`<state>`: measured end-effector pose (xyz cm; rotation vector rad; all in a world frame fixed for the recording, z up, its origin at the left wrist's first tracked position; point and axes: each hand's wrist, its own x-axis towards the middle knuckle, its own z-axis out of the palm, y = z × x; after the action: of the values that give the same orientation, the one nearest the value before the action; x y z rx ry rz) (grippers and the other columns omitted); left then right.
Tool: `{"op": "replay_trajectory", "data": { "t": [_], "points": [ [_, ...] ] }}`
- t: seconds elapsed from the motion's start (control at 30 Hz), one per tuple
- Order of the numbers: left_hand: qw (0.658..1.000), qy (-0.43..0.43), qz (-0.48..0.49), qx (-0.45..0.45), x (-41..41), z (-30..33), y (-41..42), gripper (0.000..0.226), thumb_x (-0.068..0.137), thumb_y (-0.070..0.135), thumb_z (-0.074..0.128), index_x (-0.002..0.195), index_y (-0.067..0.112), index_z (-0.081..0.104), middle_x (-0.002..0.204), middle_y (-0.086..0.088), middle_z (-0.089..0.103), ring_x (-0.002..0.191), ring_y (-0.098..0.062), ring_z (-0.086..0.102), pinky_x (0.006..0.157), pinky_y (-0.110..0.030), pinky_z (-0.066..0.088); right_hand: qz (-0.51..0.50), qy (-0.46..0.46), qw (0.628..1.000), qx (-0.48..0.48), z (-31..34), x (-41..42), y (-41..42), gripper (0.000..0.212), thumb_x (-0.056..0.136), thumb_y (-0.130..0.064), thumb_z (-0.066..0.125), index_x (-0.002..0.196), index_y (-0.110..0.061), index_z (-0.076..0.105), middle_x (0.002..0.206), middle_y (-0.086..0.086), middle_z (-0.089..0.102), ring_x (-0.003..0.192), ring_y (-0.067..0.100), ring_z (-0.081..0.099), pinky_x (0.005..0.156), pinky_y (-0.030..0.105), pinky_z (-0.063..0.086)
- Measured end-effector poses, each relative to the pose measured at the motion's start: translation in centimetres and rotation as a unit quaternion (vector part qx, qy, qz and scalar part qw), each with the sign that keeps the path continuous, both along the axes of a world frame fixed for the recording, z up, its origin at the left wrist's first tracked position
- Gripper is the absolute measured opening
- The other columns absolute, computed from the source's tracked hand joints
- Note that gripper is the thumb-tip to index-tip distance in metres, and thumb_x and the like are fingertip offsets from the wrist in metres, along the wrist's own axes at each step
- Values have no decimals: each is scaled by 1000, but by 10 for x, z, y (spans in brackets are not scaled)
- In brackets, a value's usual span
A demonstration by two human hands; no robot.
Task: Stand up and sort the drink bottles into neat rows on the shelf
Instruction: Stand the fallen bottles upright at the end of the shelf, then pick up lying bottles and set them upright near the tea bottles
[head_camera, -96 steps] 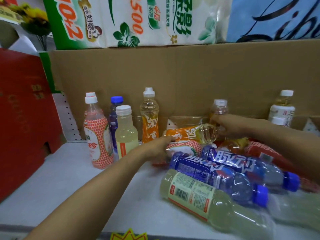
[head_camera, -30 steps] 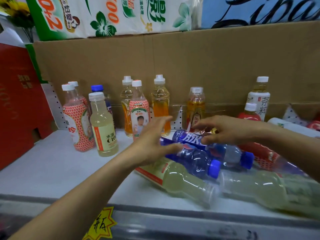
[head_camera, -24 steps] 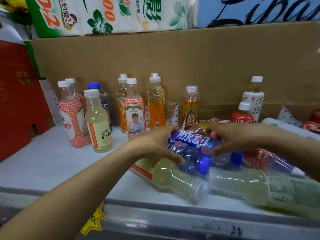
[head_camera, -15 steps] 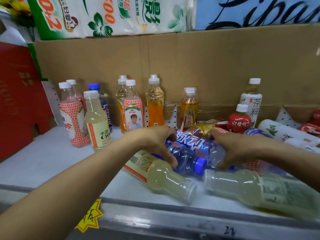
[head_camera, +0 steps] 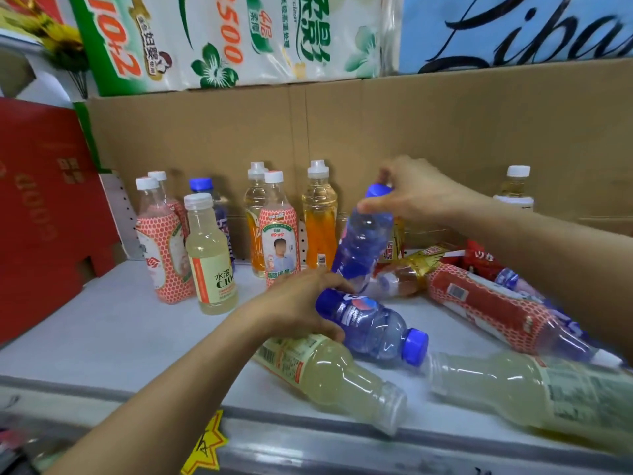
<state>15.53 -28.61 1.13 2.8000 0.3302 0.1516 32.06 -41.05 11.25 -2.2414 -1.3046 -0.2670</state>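
Blue bottles (head_camera: 363,241): our right hand (head_camera: 416,192) grips one by its cap to stand it, our left hand (head_camera: 301,303) clasps another (head_camera: 373,325) lying flat

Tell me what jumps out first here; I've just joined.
Mid-shelf, the right hand lifts a tilted blue bottle by its cap end, and the left hand grips a second blue bottle lying flat. Fallen yellow bottles lie in front, and standing bottles line the left rear.

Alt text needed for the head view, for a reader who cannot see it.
The right hand lifts a blue bottle by its neck while the left hand grips a second lying blue bottle. Sorted bottles stand behind; others lie on the shelf.
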Motion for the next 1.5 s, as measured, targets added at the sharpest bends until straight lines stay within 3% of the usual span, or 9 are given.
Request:
{"op": "replay_trajectory", "data": {
  "t": [0.2, 0.4, 0.53, 0.63, 0.87, 1.0, 1.13, 1.23, 1.5],
  "points": [
    [995, -58, 12, -80, -8, -16, 11, 62, 74, 36, 84, 130, 44, 57, 137, 14, 52, 127, -9, 45, 107, -32, 37, 46, -15, 999, -5, -13, -4, 59, 34, 91, -36, 64, 121, -21, 59, 110, 2, 65, 92, 20, 62, 83, 39, 51],
    [989, -128, -20, -72, -8, -19, 9, 45, 83, 40, 75, 126, 35, 62, 135, 17, 52, 124, -2, 44, 107, -30, 38, 40, 102, 992, -70, -24, -12, 19, 79, 92, -35, 64, 154, -25, 16, 151, 5, 41, 131, 23, 47, 107, 38, 40],
    [968, -214, -114, -64, -29, -30, 8, 48, 81, 63, 63, 117, 32, 66, 125, 16, 54, 122, -1, 46, 101, -24, 37, 54, 121, 951, -279, -52, -43, -37, 72, 87, -45, 66, 148, -25, 32, 139, 0, 51, 117, 16, 55, 96, 27, 45],
    [969, -129, -192, 83, -49, -35, 11, 72, 64, 77, 66, 122, 35, 59, 124, 15, 56, 117, -6, 53, 95, -34, 46, 35, 120, 925, -360, -81, -55, -55, 92, 82, -46, 72, 153, -31, 16, 145, -2, 43, 120, 15, 51, 102, 29, 42],
    [977, -75, -141, 140, -60, -35, 6, 85, 57, 79, 71, 129, 41, 49, 126, 23, 57, 115, -4, 53, 96, -35, 45, 2, 135, 952, -276, -97, -61, -52, 79, 78, -37, 78, 139, -27, 29, 120, -6, 51, 101, 13, 55, 88, 28, 50],
    [961, -251, -71, -91, -74, -34, 15, 71, 55, 60, 85, 116, 42, 55, 113, 22, 62, 101, 9, 58, 83, -17, 50, 2, 133, 967, -217, -82, -63, -53, 56, 75, -34, 80, 119, -23, 47, 101, -4, 63, 84, 14, 63, 75, 33, 55],
    [855, -412, 81, -303, -66, -35, 27, 66, 67, 30, 87, 120, 33, 47, 109, 14, 63, 99, 0, 64, 77, -17, 51, 11, 105, 985, -140, -51, -69, -44, 40, 70, -32, 85, 99, -20, 60, 82, 0, 69, 60, 7, 62, 56, 22, 51],
    [801, -472, 137, -342, -56, -41, 39, 69, 71, 25, 86, 126, 27, 45, 112, 11, 65, 103, -4, 64, 88, -28, 51, 12, 78, 993, -86, -34, -72, -29, 40, 67, -36, 86, 95, -21, 61, 87, -1, 66, 67, 14, 63, 63, 33, 55],
    [825, -422, 163, -339, -43, -41, 69, 81, 71, 31, 87, 136, 23, 39, 117, 7, 65, 106, -7, 65, 97, -41, 51, 54, 6, 998, 21, -4, -87, 35, 33, 82, -30, 74, 105, -11, 61, 97, 4, 64, 89, 21, 61, 82, 39, 53]
  ]
}}
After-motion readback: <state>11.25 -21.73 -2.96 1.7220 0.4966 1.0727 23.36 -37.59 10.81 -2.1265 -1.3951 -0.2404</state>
